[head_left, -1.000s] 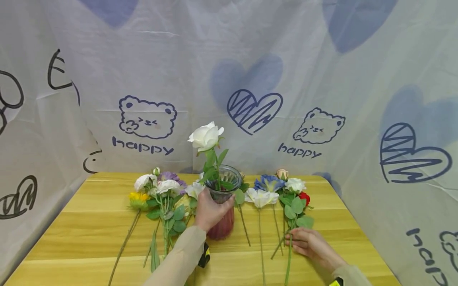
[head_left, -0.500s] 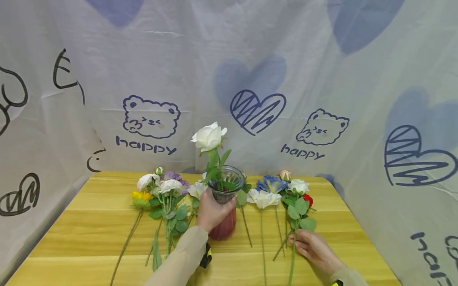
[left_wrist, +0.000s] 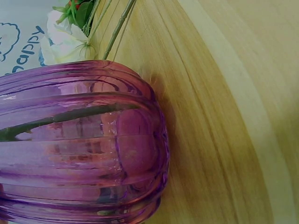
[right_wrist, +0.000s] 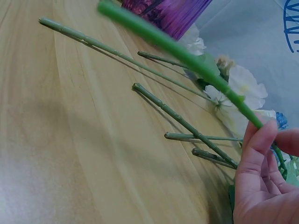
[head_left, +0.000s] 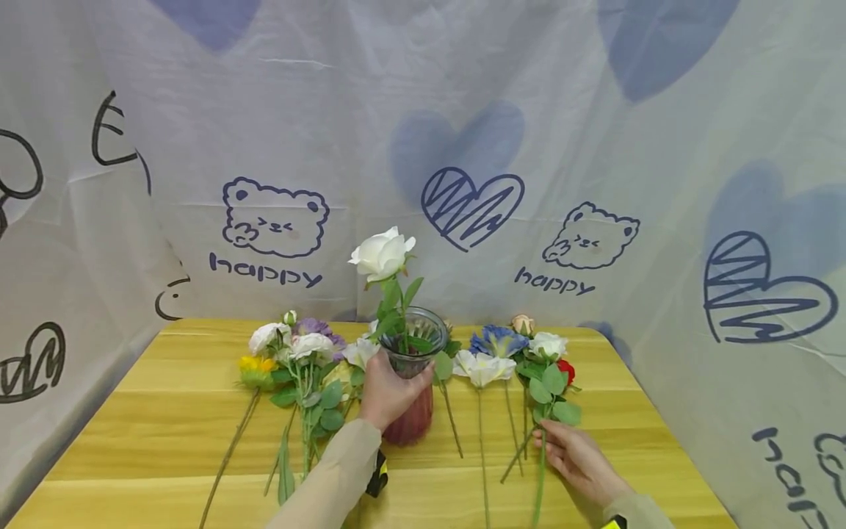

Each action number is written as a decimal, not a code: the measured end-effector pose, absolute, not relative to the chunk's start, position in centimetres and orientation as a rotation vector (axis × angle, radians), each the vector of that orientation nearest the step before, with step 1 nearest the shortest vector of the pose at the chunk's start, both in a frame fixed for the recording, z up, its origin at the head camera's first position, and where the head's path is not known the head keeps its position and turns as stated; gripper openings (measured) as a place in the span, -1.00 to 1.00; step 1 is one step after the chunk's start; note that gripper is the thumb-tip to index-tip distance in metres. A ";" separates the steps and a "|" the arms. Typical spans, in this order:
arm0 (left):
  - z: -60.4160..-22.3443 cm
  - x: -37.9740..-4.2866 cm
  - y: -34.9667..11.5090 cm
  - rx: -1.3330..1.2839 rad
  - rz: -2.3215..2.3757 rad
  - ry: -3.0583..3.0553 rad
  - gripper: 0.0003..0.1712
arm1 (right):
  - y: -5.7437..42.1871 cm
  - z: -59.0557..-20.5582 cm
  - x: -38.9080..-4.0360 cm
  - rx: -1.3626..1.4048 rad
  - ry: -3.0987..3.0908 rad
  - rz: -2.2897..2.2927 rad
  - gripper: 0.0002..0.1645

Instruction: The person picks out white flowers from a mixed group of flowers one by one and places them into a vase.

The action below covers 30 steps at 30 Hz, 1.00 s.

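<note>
In the head view a ribbed glass vase [head_left: 411, 419], clear at the rim and reddish below, stands upright on the table, and my left hand [head_left: 391, 389] grips it below the rim. A white rose [head_left: 382, 253] rises from the vase; its dark stem [left_wrist: 70, 114] shows through the glass in the left wrist view. To the right, my right hand [head_left: 581, 459] pinches the bright green stem [right_wrist: 187, 58] of a leafy flower between thumb and fingers. That stem is raised off the wood in the right wrist view. It appears to belong to the white rose [head_left: 548, 345] at the right.
Left of the vase lie a yellow flower [head_left: 256, 371], white blooms [head_left: 312, 345] and a purple flower [head_left: 317, 330]. On the right are a white open flower [head_left: 482, 367], a blue flower [head_left: 497, 341] and a red rose [head_left: 565, 371]. A printed curtain [head_left: 370, 147] encloses the table [head_left: 165, 433].
My right hand has shifted slightly right and away from me, and the lower end of the green stem has swung slightly right. The left hand and the vase have stayed put.
</note>
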<state>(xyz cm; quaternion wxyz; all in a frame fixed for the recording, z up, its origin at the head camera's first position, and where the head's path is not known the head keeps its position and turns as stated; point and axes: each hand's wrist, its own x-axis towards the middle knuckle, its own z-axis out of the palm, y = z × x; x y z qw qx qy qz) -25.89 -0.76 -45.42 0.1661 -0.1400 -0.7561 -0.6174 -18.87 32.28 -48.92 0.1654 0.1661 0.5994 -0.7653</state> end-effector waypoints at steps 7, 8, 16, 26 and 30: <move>-45.4 -25.9 -0.8 -0.415 -1.768 -2.139 -0.35 | 31.8 -48.7 -19.0 0.505 1.758 -2.199 -0.80; -45.4 -25.9 -0.8 -0.417 -1.770 -2.135 -0.35 | 31.8 -48.7 -18.9 0.497 1.761 -2.203 -0.79; -45.5 -25.9 -0.7 -0.422 -1.767 -2.130 -0.36 | 31.3 -48.2 -18.6 0.448 1.829 -2.199 -0.79; -45.4 -25.9 -0.7 -0.429 -1.771 -2.128 -0.39 | 30.4 -47.6 -18.9 0.467 1.929 -2.218 -0.81; -45.4 -25.8 -0.7 -0.431 -1.775 -2.127 -0.37 | 29.8 -47.0 -19.0 0.434 1.998 -2.256 -0.93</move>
